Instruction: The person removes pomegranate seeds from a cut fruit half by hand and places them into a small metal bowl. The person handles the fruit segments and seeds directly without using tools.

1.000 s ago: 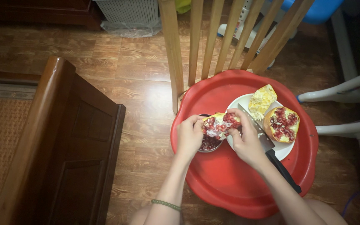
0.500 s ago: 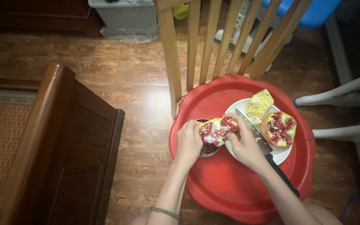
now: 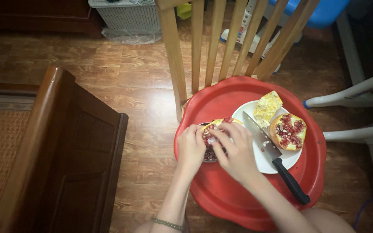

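Both hands, the left hand [image 3: 191, 146] and right hand [image 3: 237, 152], pinch a pomegranate piece [image 3: 214, 130] directly above the small bowl [image 3: 208, 156] at the red tray's [image 3: 238, 203] left edge, seemingly so loosened seeds drop in.

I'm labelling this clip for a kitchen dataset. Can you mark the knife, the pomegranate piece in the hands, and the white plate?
knife [image 3: 262, 138]: head view, on the flat of the blade.
pomegranate piece [image 3: 216, 128]: head view, on the exposed red seeds.
white plate [image 3: 267, 163]: head view, on the bare near rim.
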